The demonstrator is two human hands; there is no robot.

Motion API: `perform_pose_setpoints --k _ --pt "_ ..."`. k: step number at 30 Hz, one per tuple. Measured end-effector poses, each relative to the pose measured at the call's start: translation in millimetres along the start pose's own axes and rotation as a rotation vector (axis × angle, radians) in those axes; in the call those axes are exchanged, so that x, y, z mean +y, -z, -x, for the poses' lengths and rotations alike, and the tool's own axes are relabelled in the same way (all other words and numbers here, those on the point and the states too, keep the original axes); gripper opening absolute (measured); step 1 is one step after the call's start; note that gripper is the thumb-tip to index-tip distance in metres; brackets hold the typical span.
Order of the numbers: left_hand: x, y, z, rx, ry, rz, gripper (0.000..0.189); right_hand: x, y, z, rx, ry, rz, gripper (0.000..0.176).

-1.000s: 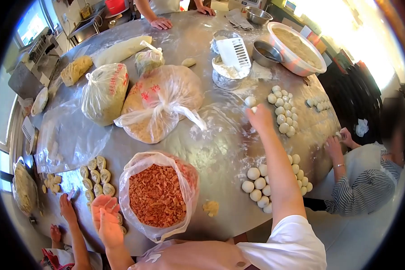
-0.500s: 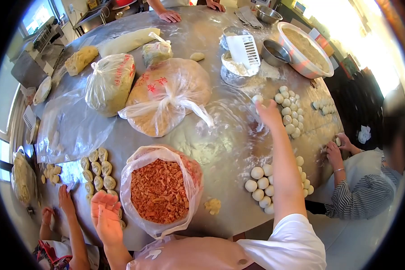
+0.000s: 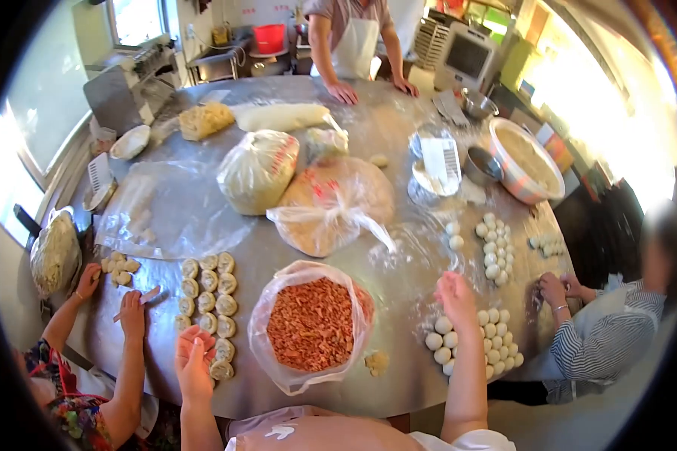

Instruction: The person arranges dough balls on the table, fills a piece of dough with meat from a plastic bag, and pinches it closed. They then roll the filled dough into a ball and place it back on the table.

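My left hand [image 3: 195, 361] is raised beside the filled, coiled buns [image 3: 226, 304] at the lower left, palm up, fingers loosely curved and apart, nothing in it. Over the table, above the near group of white dough balls [image 3: 433, 341], my right hand [image 3: 456, 297] is loosely open with nothing visible in it. Two white balls [image 3: 456, 242] lie farther up, left of another group of balls [image 3: 492, 246]. Between my hands stands an open plastic bag of reddish crumbly filling [image 3: 310, 325], with a small flattened dough piece [image 3: 377, 364] to its right.
Tied bags of filling [image 3: 257, 173] and dough [image 3: 353, 194] lie mid-table. A flour container [image 3: 433, 188], metal bowl [image 3: 483, 164] and large tub [image 3: 523, 165] stand at back right. Co-workers' hands are at left [image 3: 132, 314], right [image 3: 553, 290] and far edge [image 3: 343, 93].
My right hand has drawn back toward me from the upper ball and no longer touches it. The view has tilted up and turned left, showing more of the far co-worker. My left hand stays raised.
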State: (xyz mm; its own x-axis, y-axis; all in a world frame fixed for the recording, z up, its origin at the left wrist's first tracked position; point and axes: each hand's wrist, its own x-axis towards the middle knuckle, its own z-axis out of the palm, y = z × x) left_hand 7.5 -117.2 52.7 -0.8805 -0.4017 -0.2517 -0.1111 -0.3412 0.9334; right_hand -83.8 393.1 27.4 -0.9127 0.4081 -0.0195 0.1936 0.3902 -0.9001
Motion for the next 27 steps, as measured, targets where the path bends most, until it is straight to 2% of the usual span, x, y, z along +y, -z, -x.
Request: perform_pose_setpoints --k 2,5,7,9,10,12,14,15,18,22,25,27 --pt "-1.8 8.9 4.5 0.011 -0.035 -0.091 0.025 -37.2 -15.3 13.8 -0.081 0.178 0.170 0.036" --pt "-18.7 35.9 6.0 0.076 -0.158 -0.234 0.030 -102.4 -57.6 35.4 -0.163 0.340 0.102 0.033" --pt "-31.3 57.5 8.6 0.113 -0.227 -0.317 0.035 -135.4 -88.3 54.2 -0.324 0.481 0.107 0.034" --pt "-33.7 66.1 16.0 0.249 -0.228 -0.551 0.036 -154.0 -121.5 69.0 -0.606 0.464 0.176 0.038" --pt "-35.4 70.5 19.1 0.320 -0.228 -0.667 0.037 -155.8 -138.3 74.7 -0.599 0.569 0.284 0.041" --pt "-49.2 89.3 19.3 0.335 -0.308 -0.798 0.049 -145.8 -170.6 83.4 -0.573 0.779 0.500 0.047" --pt "-59.1 100.1 19.7 0.386 -0.351 -1.044 0.055 -136.3 -194.5 89.1 -0.463 0.854 0.611 0.051" --pt "-64.0 105.1 18.6 0.366 -0.274 -1.048 0.063 -132.4 -201.4 91.4 -0.405 0.890 0.666 0.054" --pt "-85.7 108.6 14.0 0.391 -0.216 -1.129 0.065 -128.5 -205.1 100.8 -0.461 0.893 0.650 0.055" --pt "-84.3 101.2 7.2 0.396 -0.193 -1.147 0.066 -132.1 -183.2 96.3 -0.761 0.680 0.686 0.049" --pt "-92.2 111.1 -5.0 0.494 -0.224 -0.996 0.062 -129.7 -176.4 100.4 -0.562 0.772 0.670 0.042" --pt "-87.9 116.3 -6.0 0.456 -0.208 -0.994 0.052 -130.1 -178.1 104.3 -0.472 0.781 0.654 0.039"
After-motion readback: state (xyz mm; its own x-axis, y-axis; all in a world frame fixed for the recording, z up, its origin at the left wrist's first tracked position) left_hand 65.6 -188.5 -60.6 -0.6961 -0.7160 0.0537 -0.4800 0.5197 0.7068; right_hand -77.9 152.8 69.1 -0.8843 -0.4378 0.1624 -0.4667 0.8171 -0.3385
